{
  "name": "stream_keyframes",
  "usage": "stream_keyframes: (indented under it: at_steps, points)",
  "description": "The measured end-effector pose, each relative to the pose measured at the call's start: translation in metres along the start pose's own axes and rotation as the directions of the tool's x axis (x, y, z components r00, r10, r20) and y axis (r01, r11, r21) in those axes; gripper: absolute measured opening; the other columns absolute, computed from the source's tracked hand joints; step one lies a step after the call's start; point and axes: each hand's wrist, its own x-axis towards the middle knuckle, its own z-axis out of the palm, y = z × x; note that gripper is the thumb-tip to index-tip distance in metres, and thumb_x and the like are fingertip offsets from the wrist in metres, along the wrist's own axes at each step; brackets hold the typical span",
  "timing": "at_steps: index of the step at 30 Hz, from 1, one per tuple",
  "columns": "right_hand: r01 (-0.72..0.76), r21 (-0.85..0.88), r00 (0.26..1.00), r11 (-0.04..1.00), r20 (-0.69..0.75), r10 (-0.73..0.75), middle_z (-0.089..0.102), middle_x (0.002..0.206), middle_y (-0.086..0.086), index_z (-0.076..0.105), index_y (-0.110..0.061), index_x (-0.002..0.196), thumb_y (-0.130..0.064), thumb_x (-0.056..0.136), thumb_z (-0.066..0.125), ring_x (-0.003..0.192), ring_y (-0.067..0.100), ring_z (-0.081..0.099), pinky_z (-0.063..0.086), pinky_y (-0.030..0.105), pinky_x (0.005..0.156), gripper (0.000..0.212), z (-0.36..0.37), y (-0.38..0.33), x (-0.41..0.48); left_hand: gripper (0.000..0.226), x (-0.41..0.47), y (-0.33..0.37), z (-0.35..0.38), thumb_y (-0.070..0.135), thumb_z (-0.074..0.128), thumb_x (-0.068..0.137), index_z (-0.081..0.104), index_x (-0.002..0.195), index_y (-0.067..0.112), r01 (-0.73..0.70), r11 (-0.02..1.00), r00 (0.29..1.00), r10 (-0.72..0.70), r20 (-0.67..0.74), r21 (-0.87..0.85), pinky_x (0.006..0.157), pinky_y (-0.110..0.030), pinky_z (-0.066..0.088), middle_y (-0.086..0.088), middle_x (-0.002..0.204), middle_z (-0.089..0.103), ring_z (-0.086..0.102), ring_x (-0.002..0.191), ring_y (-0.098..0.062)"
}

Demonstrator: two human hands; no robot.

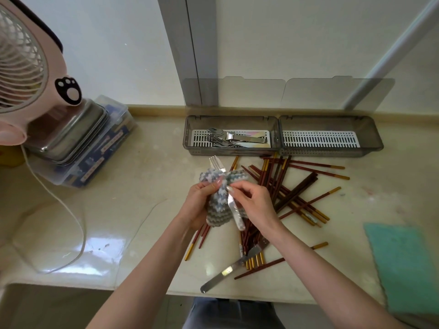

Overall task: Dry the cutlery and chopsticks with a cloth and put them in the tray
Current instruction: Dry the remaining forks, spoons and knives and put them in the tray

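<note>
Silver metal fork (216, 162) mid-counter in grey-white knitted cloth (217, 204), left hand (199, 206) gripping, right hand (256, 205) pinching handle | done: stored forks (218, 138) in grey plastic tray (332, 151), back edge | pending: red-brown chopsticks (299, 193), steel knife (228, 271)

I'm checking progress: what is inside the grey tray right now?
Left compartment holds several forks and flat steel pieces, overlapping, so any beneath are hidden. Right compartment shows only its white slotted insert.

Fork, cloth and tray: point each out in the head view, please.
fork (216, 162), head view, on the tines at its far end.
cloth (218, 210), head view, on the striped part between the hands.
tray (231, 151), head view, on its front wall.
</note>
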Motion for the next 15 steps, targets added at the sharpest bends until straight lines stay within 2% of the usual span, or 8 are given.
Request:
stream_keyframes:
  at_steps: [3,5,8,11,12,14,15]
  points:
    - [-0.171,0.145,0.971,0.975,0.193,0.142,0.065,0.113,0.003,0.059,-0.022,0.124,-0.033,0.081,0.071,0.106,0.013,0.061,0.052,0.022,0.082,0.046,0.000,0.008,-0.004,0.031,0.004,0.005,0.003,0.017,0.067,0.072,0.064,0.092,-0.006,-0.002,0.997,0.994,-0.006,-0.113,-0.071,0.059,-0.029,0.057,-0.018,0.085,0.069,0.068,0.068,-0.026]
    - [-0.194,0.217,0.953,0.957,0.273,0.132,0.065,0.119,0.004,0.051,-0.022,0.133,-0.033,0.074,0.075,0.111,0.018,0.060,0.051,0.031,0.090,0.064,-0.002,0.015,-0.006,0.042,0.007,0.006,0.005,0.021,0.071,0.067,0.063,0.098,-0.007,-0.008,0.995,0.986,-0.009,-0.169,-0.102,0.062,-0.032,0.058,-0.021,0.092,0.066,0.066,0.073,-0.029]
    - [-0.215,0.399,0.934,0.891,0.350,0.068,0.064,0.123,0.007,0.045,-0.016,0.134,-0.012,0.078,0.068,0.105,0.022,0.062,0.051,0.032,0.088,0.060,-0.007,0.018,-0.011,0.049,0.009,0.008,0.004,0.028,0.068,0.070,0.061,0.106,-0.005,-0.004,0.989,0.976,-0.028,-0.215,-0.148,0.064,-0.032,0.058,-0.018,0.093,0.068,0.067,0.075,-0.028]
    - [-0.199,0.412,0.937,0.889,0.347,0.049,0.063,0.126,0.006,0.049,-0.015,0.130,-0.026,0.074,0.077,0.104,0.021,0.062,0.050,0.030,0.088,0.064,-0.009,0.020,-0.015,0.038,0.011,0.012,0.007,0.028,0.066,0.076,0.063,0.099,-0.002,-0.023,0.985,0.975,-0.016,-0.223,-0.169,0.064,-0.031,0.057,-0.016,0.088,0.070,0.068,0.071,-0.026]
    - [-0.196,0.408,0.939,0.892,0.341,0.051,0.063,0.126,0.005,0.051,-0.014,0.128,-0.031,0.070,0.078,0.104,0.021,0.062,0.051,0.031,0.090,0.067,-0.009,0.021,-0.015,0.041,0.012,0.013,0.009,0.030,0.067,0.073,0.063,0.099,-0.001,-0.039,0.987,0.973,0.001,-0.230,-0.159,0.069,-0.033,0.057,-0.016,0.090,0.069,0.067,0.074,-0.027]
    - [-0.182,0.402,0.949,0.897,0.312,0.053,0.065,0.123,0.004,0.055,-0.013,0.124,-0.030,0.067,0.077,0.105,0.021,0.063,0.051,0.033,0.093,0.063,-0.008,0.024,-0.016,0.052,0.010,0.015,0.014,0.033,0.071,0.066,0.063,0.103,-0.003,-0.054,0.990,0.974,0.023,-0.227,-0.132,0.080,-0.039,0.054,-0.018,0.097,0.068,0.065,0.083,-0.030]
    - [-0.177,0.409,0.956,0.895,0.289,0.057,0.067,0.120,0.005,0.057,-0.014,0.121,-0.025,0.067,0.075,0.105,0.020,0.064,0.051,0.032,0.093,0.058,-0.007,0.025,-0.016,0.050,0.010,0.016,0.016,0.032,0.071,0.067,0.063,0.102,-0.004,-0.062,0.991,0.975,0.035,-0.218,-0.119,0.082,-0.040,0.053,-0.019,0.097,0.068,0.065,0.084,-0.030]
